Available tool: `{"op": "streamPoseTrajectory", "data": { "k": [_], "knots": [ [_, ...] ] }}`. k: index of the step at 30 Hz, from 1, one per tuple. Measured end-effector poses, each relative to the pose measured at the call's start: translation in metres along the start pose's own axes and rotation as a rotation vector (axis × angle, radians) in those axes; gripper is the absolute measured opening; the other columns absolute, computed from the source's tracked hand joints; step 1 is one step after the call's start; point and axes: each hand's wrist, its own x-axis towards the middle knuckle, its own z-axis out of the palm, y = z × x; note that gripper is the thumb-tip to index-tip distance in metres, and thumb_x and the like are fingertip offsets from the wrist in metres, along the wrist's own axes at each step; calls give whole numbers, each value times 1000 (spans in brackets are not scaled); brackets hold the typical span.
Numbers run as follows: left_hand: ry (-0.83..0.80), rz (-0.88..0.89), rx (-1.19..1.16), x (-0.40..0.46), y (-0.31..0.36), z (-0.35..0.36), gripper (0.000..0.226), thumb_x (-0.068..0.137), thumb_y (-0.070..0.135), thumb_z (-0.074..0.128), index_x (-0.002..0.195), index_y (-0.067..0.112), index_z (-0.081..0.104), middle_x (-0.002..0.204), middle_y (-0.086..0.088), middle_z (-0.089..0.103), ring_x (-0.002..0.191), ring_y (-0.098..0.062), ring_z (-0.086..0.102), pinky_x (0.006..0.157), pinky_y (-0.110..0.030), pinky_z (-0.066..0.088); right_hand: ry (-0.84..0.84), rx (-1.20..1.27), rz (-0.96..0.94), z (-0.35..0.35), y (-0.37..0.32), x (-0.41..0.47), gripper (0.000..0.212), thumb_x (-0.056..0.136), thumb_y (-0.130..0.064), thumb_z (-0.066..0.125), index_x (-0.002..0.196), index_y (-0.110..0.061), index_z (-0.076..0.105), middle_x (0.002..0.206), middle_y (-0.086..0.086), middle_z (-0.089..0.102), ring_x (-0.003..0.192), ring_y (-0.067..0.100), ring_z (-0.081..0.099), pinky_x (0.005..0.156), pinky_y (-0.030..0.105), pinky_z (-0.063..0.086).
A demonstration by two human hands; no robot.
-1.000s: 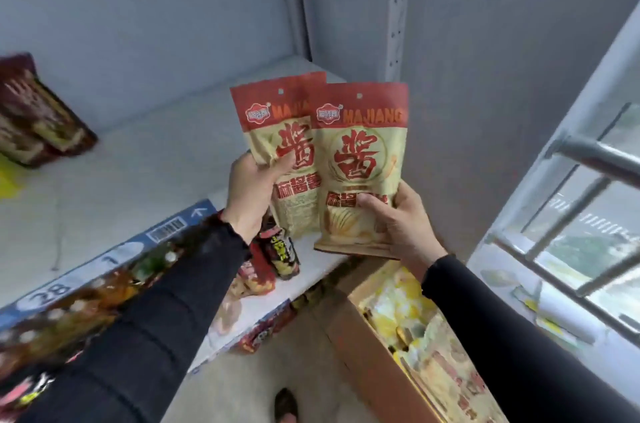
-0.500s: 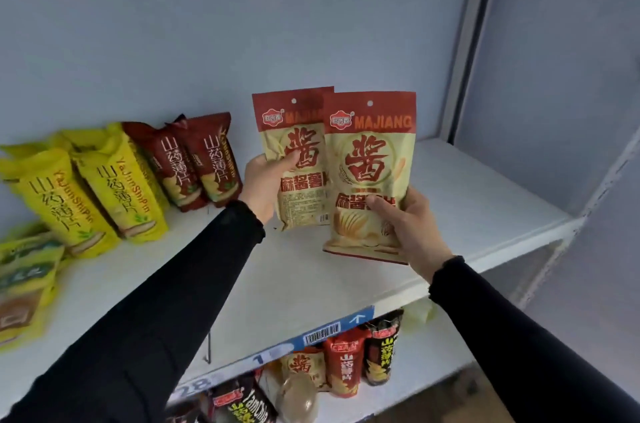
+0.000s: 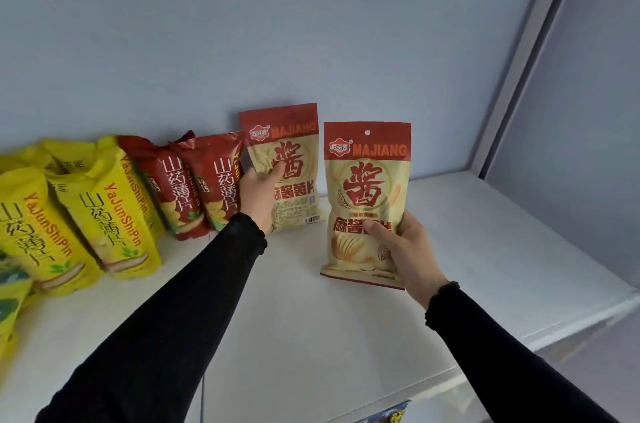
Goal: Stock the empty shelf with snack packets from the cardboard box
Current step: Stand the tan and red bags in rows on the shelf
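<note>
Pale grey walls back a white metal shelf (image 3: 311, 336). On it, the left hand (image 3: 258, 195) grips an upright beige-and-red MAJIANG snack packet (image 3: 287, 159) near the back wall, just beside two red snack bags (image 3: 194, 187) and a row of yellow snack bags (image 3: 104, 211). Further forward, the right hand (image 3: 405, 256) clasps a second beige-and-red MAJIANG packet (image 3: 367, 194) by its lower part, thumb across the front.

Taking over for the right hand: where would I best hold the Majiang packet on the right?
Pinch the packet at its lower right edge, coming from the right, as the right hand does now. It stands upright, facing you, and that side has bare shelf beside it.
</note>
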Motion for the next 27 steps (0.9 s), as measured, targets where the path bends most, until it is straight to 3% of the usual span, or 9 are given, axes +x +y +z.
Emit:
{"op": "streamPoseTrajectory", "data": {
  "k": [3, 8, 11, 15, 21, 27],
  "knots": [
    [13, 22, 34, 3, -4, 3, 24, 97, 28, 68, 120, 21, 68, 113, 2, 76, 104, -17, 74, 93, -47, 58, -31, -6, 3, 2, 0, 17, 29, 92, -12, 72, 120, -14, 65, 110, 7, 78, 96, 32, 76, 83, 51, 62],
    [146, -66, 31, -1, -30, 2, 51, 80, 47, 82, 120, 26, 60, 114, 3, 75, 103, -19, 73, 92, -51, 59, -99, -13, -3, -6, 1, 39, 30, 94, -11, 70, 123, -12, 64, 113, 8, 77, 99, 33, 75, 84, 50, 61],
    [183, -87, 48, -16, -45, 7, 53, 77, 36, 88, 117, 20, 58, 112, 2, 74, 102, -16, 73, 92, -44, 59, -95, -13, -6, -15, 0, 54, 29, 94, -11, 70, 123, -11, 65, 113, 8, 77, 100, 33, 75, 85, 49, 61],
    [199, -33, 220, -29, -60, 11, 56, 77, 14, 87, 117, 13, 49, 111, 7, 68, 101, -6, 67, 79, -24, 54, -95, -34, -15, -24, -2, 84, 28, 93, -11, 71, 121, -11, 66, 112, 7, 77, 99, 30, 76, 83, 45, 62],
    [217, 42, 283, -21, -64, -10, 45, 78, 5, 85, 114, 14, 60, 111, 5, 73, 103, -10, 70, 90, -39, 59, -179, -40, 22, -17, 2, 135, 32, 92, -12, 73, 123, -9, 65, 113, 9, 77, 102, 32, 75, 80, 42, 62],
    [209, 73, 296, -26, -71, -32, 40, 82, 12, 83, 117, 23, 66, 114, 8, 75, 108, -12, 71, 95, -46, 58, -259, -25, 20, 8, 17, 165, 33, 93, -11, 72, 125, -9, 63, 117, 10, 75, 105, 31, 74, 84, 44, 62]
  ]
}}
